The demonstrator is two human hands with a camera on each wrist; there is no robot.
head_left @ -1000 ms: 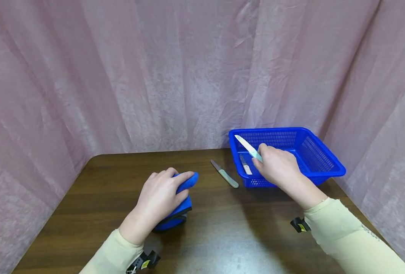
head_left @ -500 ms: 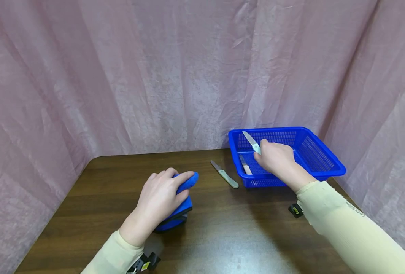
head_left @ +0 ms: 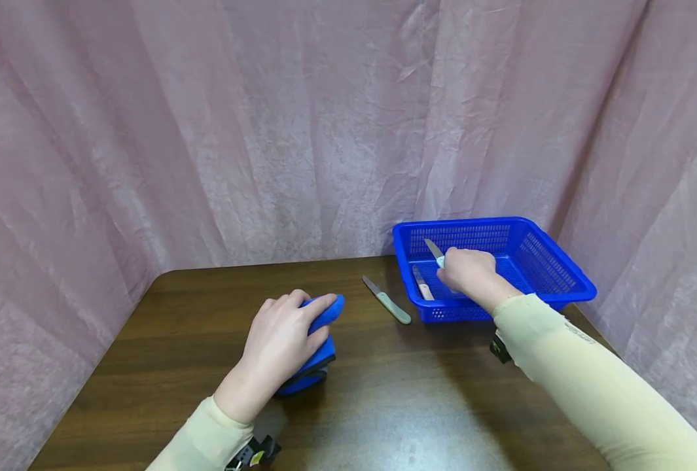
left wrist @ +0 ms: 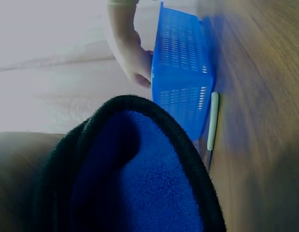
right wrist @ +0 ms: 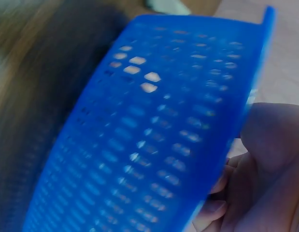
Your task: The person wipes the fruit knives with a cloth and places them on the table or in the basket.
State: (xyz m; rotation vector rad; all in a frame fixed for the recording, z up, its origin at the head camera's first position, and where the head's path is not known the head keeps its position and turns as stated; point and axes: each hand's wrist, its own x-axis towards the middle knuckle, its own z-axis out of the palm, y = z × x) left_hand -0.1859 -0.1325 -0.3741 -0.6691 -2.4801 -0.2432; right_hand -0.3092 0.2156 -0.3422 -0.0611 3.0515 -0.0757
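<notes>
My left hand (head_left: pixel 286 337) grips a folded blue cloth (head_left: pixel 315 358) with black edging, held over the left-middle of the table. In the left wrist view the cloth (left wrist: pixel 154 174) fills the lower middle. My right hand (head_left: pixel 470 269) reaches down into the blue plastic basket (head_left: pixel 560 261) and holds a knife (head_left: pixel 434 249) by its pale handle, blade pointing up and left. A second knife with a whitish handle (head_left: pixel 423 286) lies inside the basket along its left wall. On the table just left of the basket lies another knife with a pale green handle (head_left: pixel 392 306).
The brown wooden table (head_left: pixel 207 327) ends at a pink curtain (head_left: pixel 277 131) behind and on the right. In the right wrist view the basket's slotted wall (right wrist: pixel 139 130) stands between the camera and part of my right hand.
My right hand has moved forward and lowered into the basket with the knife, whose blade has sunk below the rim. My left hand and the cloth have barely moved.
</notes>
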